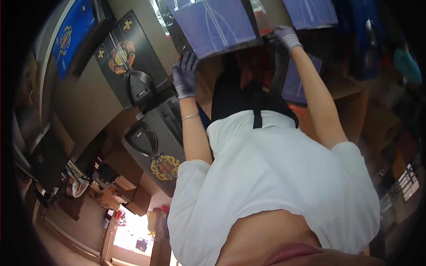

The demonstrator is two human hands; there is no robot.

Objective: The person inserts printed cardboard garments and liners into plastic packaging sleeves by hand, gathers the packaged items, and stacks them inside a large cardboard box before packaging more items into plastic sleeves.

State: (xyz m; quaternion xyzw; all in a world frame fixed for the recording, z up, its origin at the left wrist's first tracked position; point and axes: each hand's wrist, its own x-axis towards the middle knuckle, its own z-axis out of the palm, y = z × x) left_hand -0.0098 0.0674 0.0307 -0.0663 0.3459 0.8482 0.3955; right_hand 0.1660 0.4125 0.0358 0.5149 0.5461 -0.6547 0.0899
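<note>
A flat blue-violet panel point(217, 26) with white lines and a dark border lies in front of me at the top of the head view. My left hand point(185, 74), in a grey-purple glove with a striped cuff, is at its near left corner, fingers bent at the edge. At the near right corner is my right hand point(287, 36), gloved the same way, its fingers curled by the dark border. Fingertips of both hands are partly hidden. A similar blue panel point(310, 13) lies to the right, and another blue piece point(301, 77) is below my right forearm.
On the left are a black carrier bag point(126, 62) with a gold and red emblem and a dark grey bag point(155, 148) with a handle. A blue printed piece point(73, 37) lies farther left. Cardboard boxes point(126, 170) stand behind, and a brown carton point(348, 111) is at right.
</note>
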